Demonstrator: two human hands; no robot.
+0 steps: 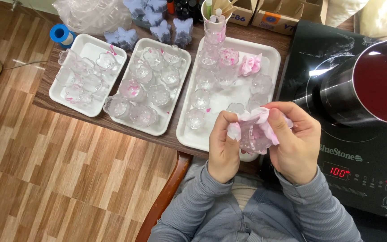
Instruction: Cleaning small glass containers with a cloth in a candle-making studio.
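Both hands are busy on the same little thing: the left hand point(224, 150) and the right hand point(294, 143) are pinched around a clear flower-shaped mold point(252, 136) with pink-and-white stuff point(258, 117) sticking out the top of it. Fingers of both are curled tight on it, thumbs pressing in from the front, so neither hand is open. The mold sits right between the two palms, held up just over the near edge of the table point(157, 134).

Just beyond the hands is a white tray point(272, 56) with more clear molds and one pink flower piece point(250, 65) lying in it. Further off to the left-hand side are two more white trays, the middle tray point(164, 125) and the far tray point(83, 45), both packed with the same clear molds, some smeared pink.

Off past the right hand there's a black induction cooker point(359, 175) with a steel pot point(363, 85) on it, full of dark red liquid. Grey sleeves point(202, 197) cover both wrists.
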